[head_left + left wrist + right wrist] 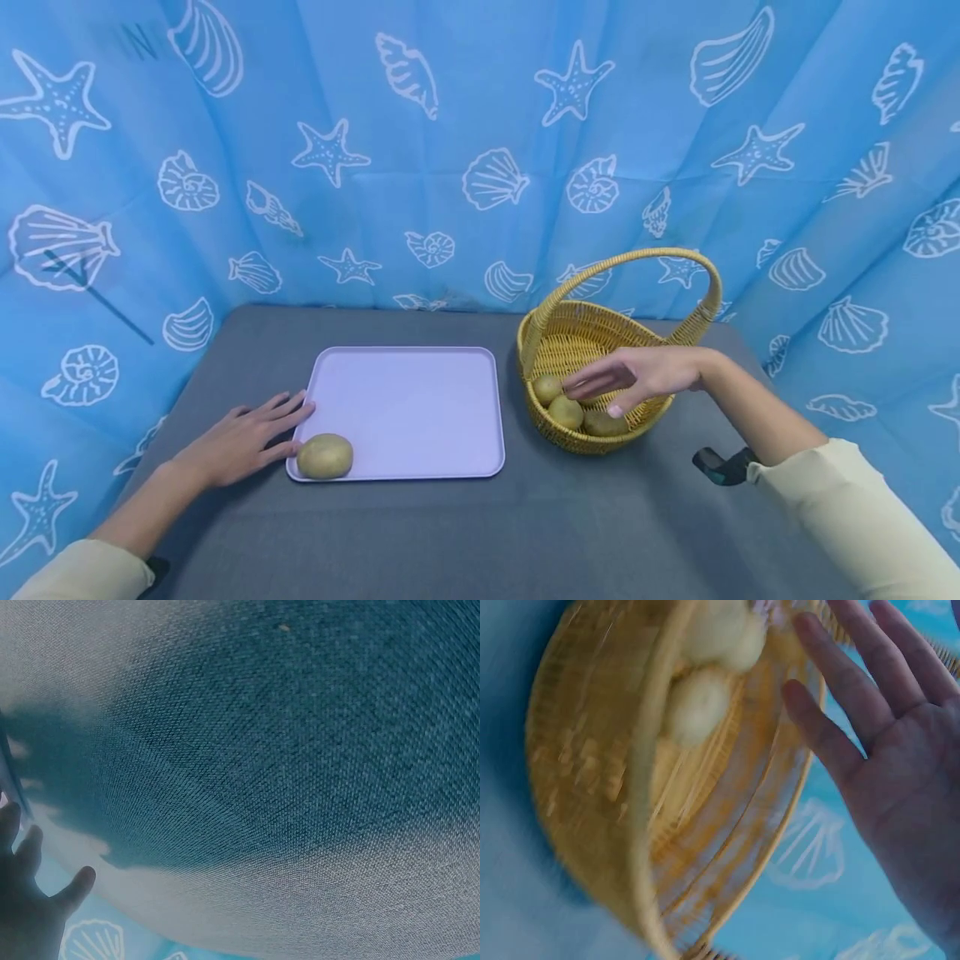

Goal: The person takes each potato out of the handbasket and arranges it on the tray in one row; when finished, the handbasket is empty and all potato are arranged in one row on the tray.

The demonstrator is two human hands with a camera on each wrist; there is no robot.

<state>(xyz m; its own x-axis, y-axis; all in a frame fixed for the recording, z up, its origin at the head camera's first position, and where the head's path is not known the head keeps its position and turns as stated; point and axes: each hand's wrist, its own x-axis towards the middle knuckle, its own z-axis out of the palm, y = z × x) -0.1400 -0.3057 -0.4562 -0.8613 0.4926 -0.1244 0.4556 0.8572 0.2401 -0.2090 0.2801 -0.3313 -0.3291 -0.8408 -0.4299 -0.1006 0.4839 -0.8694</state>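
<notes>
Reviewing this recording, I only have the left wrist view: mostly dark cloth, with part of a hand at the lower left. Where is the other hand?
Observer: The head view shows the right hand over the near part of the wicker basket.
Operator: Is it holding anything there?
Observer: No, the right wrist view shows its fingers extended, with nothing in them.
Operator: My view cuts off what is next to the left hand. What lies there?
Observer: In the head view, a lone potato sits at the near left corner of the lilac tray, right by that hand.
</notes>
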